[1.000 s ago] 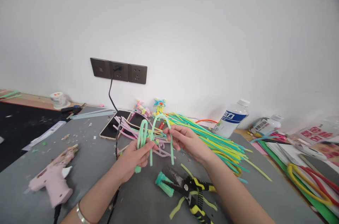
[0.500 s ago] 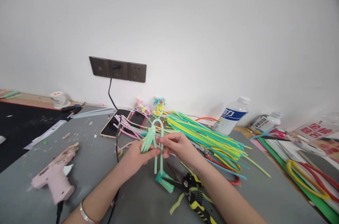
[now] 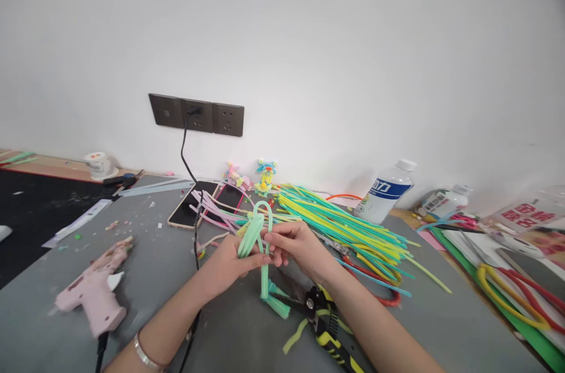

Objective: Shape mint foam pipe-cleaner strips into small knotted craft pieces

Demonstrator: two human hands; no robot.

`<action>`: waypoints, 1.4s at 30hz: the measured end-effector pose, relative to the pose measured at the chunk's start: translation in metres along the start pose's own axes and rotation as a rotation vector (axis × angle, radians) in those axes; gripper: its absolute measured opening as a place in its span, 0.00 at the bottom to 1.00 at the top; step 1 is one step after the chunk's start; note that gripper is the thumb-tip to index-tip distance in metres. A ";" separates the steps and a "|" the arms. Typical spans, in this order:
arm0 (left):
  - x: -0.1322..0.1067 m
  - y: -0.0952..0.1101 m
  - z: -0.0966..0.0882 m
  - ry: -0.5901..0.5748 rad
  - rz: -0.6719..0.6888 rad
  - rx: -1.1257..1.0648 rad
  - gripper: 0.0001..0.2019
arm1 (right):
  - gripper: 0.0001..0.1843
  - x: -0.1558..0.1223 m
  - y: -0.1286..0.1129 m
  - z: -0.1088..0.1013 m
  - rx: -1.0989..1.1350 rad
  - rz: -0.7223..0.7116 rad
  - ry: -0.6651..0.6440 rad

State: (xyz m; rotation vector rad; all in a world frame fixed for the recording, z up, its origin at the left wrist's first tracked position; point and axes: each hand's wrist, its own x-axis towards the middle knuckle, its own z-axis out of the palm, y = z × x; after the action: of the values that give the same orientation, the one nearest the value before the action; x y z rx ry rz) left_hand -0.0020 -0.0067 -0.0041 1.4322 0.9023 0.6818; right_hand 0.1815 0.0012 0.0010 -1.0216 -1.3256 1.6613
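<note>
My left hand (image 3: 232, 260) is closed on a bundle of mint-green pipe cleaners (image 3: 251, 236), folded into loops, with one long strand arching over the top. My right hand (image 3: 291, 243) pinches that same strand at its right side, close to the left fingertips. The strand's ends hang below my fingers. Just under them a folded green pipe-cleaner piece (image 3: 277, 305) lies on the table. Its left end is close to the hanging strands; I cannot tell whether they touch. Yellow-and-black wire pliers (image 3: 324, 326) lie beside it, their jaws against the green piece.
A pink glue gun (image 3: 95, 290) lies at the left, and a black cord (image 3: 195, 249) crosses the table. Two phones (image 3: 189, 208) and a pile of yellow and teal pipe cleaners (image 3: 344, 226) lie behind my hands. A bottle (image 3: 386, 193) stands at the right.
The mint-green strand's hanging ends have drawn together and shifted slightly left under my fingers. Both hands keep their hold in nearly the same place.
</note>
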 end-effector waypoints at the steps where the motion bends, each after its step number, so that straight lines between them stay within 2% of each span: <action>1: 0.000 0.000 0.000 -0.008 -0.001 0.000 0.17 | 0.21 0.000 0.001 -0.001 -0.003 0.009 -0.020; 8: 0.000 -0.002 -0.002 -0.091 0.012 -0.032 0.16 | 0.18 0.000 0.005 -0.004 0.083 0.087 -0.123; 15: -0.003 0.002 0.001 -0.277 0.012 -0.050 0.18 | 0.16 -0.005 -0.003 -0.006 0.098 0.143 -0.331; 17: -0.004 0.000 0.002 -0.245 -0.011 -0.084 0.18 | 0.17 -0.005 -0.004 -0.006 0.093 0.122 -0.312; 22: -0.002 0.000 0.004 -0.042 -0.090 -0.302 0.25 | 0.18 -0.002 -0.006 -0.007 0.147 0.012 -0.091; 24: -0.002 0.003 0.005 -0.005 -0.122 -0.359 0.27 | 0.17 -0.002 -0.006 -0.007 0.127 0.010 -0.090; 30: -0.003 0.002 0.012 -0.055 -0.170 -0.380 0.33 | 0.15 -0.004 -0.002 0.005 -0.006 -0.018 -0.194; 37: -0.003 -0.008 0.015 -0.122 -0.168 -0.350 0.34 | 0.17 -0.006 -0.002 0.020 0.028 -0.107 -0.157; 42: -0.004 -0.007 0.015 -0.184 -0.076 -0.303 0.32 | 0.17 -0.005 0.001 0.017 -0.043 -0.137 -0.123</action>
State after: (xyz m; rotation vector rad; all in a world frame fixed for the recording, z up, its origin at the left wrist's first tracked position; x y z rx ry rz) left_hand 0.0074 -0.0188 -0.0120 1.1626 0.6745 0.5913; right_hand 0.1675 -0.0102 0.0032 -0.8442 -1.4831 1.6206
